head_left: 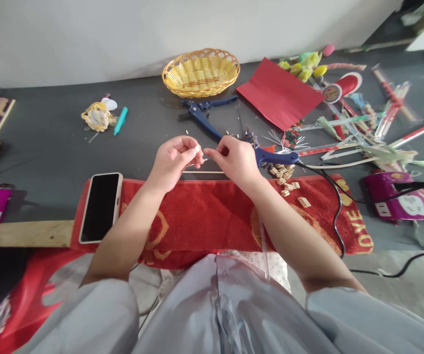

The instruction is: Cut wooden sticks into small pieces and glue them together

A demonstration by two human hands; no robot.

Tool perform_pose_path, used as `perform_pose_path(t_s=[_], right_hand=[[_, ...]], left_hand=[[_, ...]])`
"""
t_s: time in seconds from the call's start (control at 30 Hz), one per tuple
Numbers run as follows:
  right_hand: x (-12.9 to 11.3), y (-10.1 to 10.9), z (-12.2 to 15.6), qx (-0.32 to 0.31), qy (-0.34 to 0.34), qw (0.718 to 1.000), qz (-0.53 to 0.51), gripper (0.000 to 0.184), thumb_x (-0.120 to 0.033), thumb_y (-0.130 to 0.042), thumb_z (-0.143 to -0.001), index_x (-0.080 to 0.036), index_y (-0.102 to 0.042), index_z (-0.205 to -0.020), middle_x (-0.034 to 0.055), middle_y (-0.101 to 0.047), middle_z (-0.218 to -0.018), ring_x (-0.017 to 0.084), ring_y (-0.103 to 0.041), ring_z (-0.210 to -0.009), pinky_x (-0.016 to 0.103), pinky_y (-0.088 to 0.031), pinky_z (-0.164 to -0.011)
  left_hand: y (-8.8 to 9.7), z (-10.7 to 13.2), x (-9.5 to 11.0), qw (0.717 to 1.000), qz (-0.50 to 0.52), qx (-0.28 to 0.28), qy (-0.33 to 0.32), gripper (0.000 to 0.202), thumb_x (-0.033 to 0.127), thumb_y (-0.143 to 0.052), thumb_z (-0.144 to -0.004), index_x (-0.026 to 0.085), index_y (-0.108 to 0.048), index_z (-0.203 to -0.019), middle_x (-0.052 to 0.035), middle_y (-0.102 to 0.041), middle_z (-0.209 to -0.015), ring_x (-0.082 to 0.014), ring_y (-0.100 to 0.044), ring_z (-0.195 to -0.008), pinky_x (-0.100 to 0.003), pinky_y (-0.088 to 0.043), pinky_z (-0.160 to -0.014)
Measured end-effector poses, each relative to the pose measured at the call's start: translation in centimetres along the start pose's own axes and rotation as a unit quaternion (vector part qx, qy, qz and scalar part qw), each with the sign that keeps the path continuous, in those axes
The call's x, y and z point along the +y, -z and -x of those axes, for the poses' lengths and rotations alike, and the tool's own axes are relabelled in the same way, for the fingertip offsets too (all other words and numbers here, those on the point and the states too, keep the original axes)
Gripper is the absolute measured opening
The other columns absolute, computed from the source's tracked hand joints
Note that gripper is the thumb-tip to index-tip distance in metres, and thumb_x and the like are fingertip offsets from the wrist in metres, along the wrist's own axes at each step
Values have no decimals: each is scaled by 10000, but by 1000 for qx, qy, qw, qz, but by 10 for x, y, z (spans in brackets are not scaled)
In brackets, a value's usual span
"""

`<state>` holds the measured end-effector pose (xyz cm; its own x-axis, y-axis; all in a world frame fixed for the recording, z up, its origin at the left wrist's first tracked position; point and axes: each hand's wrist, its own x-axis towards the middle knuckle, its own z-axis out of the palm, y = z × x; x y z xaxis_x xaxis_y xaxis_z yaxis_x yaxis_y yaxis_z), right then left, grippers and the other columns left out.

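My left hand (173,162) is raised over the red towel's far edge, thumb and fingers pinched on a small white piece (197,148). Close beside it, my right hand (240,161) has its fingers curled together; what they hold, if anything, is too small to make out. A thin pale strip (204,172) lies on the table below both hands. Behind them rests a blue-handled punch plier (204,120). A blue glue gun (276,157) lies just right of my right hand, and short cream-coloured pieces (289,186) are heaped near that wrist.
A yellow woven basket (201,73) stands by the wall, with a red sheet (280,93) to its right. Ribbon strips and a red spool (350,84) clutter the right side. A phone (101,206) lies on the red towel (204,216). Black cables run near a purple power box (399,196).
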<state>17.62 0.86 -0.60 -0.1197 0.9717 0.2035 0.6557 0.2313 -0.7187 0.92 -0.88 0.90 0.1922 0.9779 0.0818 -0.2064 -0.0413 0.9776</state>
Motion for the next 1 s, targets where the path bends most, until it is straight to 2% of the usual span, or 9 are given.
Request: perform_pose_path(t_s=[0.13, 0.23, 0.3, 0.5, 0.6, 0.73, 0.8, 0.9, 1.0], right_hand=[[1, -1, 0, 0, 6, 999, 39, 377, -356, -575, -888, -185, -455, -575, -39, -447, -523, 78, -340, -511, 263, -252, -555], [1, -1, -1, 6, 5, 1000, 11, 84, -214, -610, -851, -171, -587, -784, -15, -584, -658, 96, -465, -595, 253, -321, -609], [2, -1, -1, 5, 5, 1000, -8, 158, -125, -665, -777, -159, -603, -918, -7, -626, -735, 105, -518, -657, 249, -362, -651], [4, -2, -2, -8, 5, 1000, 9, 127, -212, -707, -776, -166, -607, -712, -1, -620, -692, 109, -506, -644, 260, -359, -635], [5, -2, -2, -12, 0, 1000, -1, 131, -225, -707, -782, -169, -625, -697, -3, -626, -673, 107, -506, -624, 268, -366, -636], [2, -2, -2, -37, -21, 995, -92, 107, -185, -639, -818, -162, -640, -714, -6, -626, -647, 101, -530, -599, 271, -401, -633], [0, -1, -3, -62, -61, 972, -220, 151, -174, -573, -861, -153, -630, -723, -8, -619, -635, 87, -547, -570, 260, -440, -624], [-3, 1, -5, -99, -130, 893, -419, 163, -181, -544, -894, -144, -625, -758, -24, -596, -630, 57, -544, -542, 218, -473, -595], [-3, 5, -6, -131, -162, 824, -526, 99, -163, -586, -878, -139, -635, -796, -40, -571, -628, 31, -531, -544, 170, -474, -579]], left_hand=[[1, 0, -1, 1000, -5, -2, 1, 119, 243, -658, -758, 161, -575, -780, 19, -623, -706, -57, -603, -610, -182, -505, -556], [1, 0, -2, 1000, -5, -3, 1, 117, 241, -658, -758, 162, -574, -774, 20, -623, -703, -56, -601, -607, -183, -505, -556], [0, 0, -1, 1000, 1, -5, -2, 107, 231, -657, -758, 159, -578, -768, 19, -625, -700, -57, -601, -604, -183, -505, -554], [1, 0, 0, 1000, -3, -2, -3, 137, 255, -674, -752, 161, -575, -760, 15, -631, -700, -62, -600, -605, -189, -505, -555], [1, 0, 0, 1000, -3, -2, -4, 136, 254, -677, -748, 161, -579, -762, 17, -630, -694, -62, -601, -604, -185, -503, -552], [1, -1, 0, 1000, -5, 0, -3, 155, 274, -686, -750, 162, -580, -763, 16, -631, -696, -60, -599, -604, -181, -501, -551], [0, -1, 0, 1000, -5, 5, 0, 177, 290, -699, -743, 163, -577, -757, 15, -632, -699, -59, -595, -600, -181, -500, -548], [0, -1, 0, 1000, -3, 13, 2, 195, 301, -715, -731, 163, -577, -751, 17, -629, -693, -58, -591, -591, -179, -498, -542], [-1, -1, 0, 1000, 3, 13, 2, 195, 296, -721, -727, 162, -581, -750, 21, -627, -686, -57, -591, -585, -179, -497, -538]])
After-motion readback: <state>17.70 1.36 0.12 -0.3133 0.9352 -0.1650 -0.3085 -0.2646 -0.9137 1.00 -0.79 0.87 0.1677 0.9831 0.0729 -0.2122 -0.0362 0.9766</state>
